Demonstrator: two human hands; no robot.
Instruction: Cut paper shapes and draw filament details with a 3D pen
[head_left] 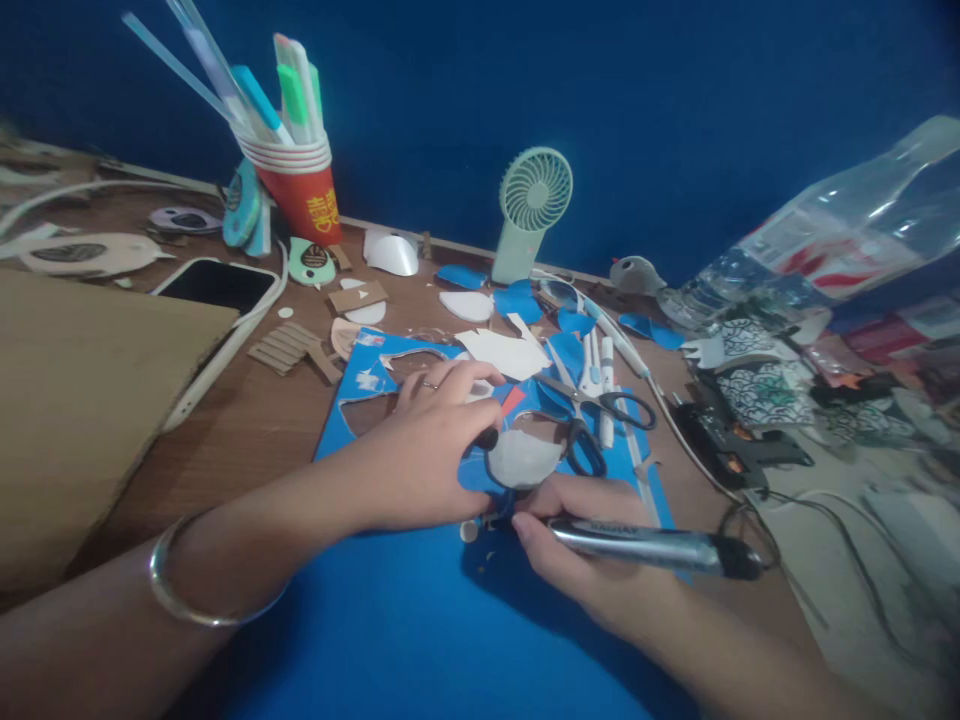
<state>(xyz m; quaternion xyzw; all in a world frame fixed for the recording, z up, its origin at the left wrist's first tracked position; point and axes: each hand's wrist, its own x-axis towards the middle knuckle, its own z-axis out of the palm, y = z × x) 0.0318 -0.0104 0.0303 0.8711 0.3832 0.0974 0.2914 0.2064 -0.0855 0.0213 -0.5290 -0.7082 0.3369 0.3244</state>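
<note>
The right hand (592, 575) grips a silver marker (645, 546), its tip hidden; the left hand (427, 450) curls beside a rounded pale cutout (525, 458) between them, its hold unclear. A slip could smear ink; a nudge could shift the open scissors (579, 397).

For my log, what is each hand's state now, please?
Left hand: curled; whether it holds the black piece cannot be told.
Right hand: closed, holding the silver marker.

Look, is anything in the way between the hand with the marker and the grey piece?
Nothing visible stands between them: the right hand, holding the marker, is just below the grey piece in the picture. The scissors lie off to the piece's right, outside that gap. I can't see the marker's tip.
</note>
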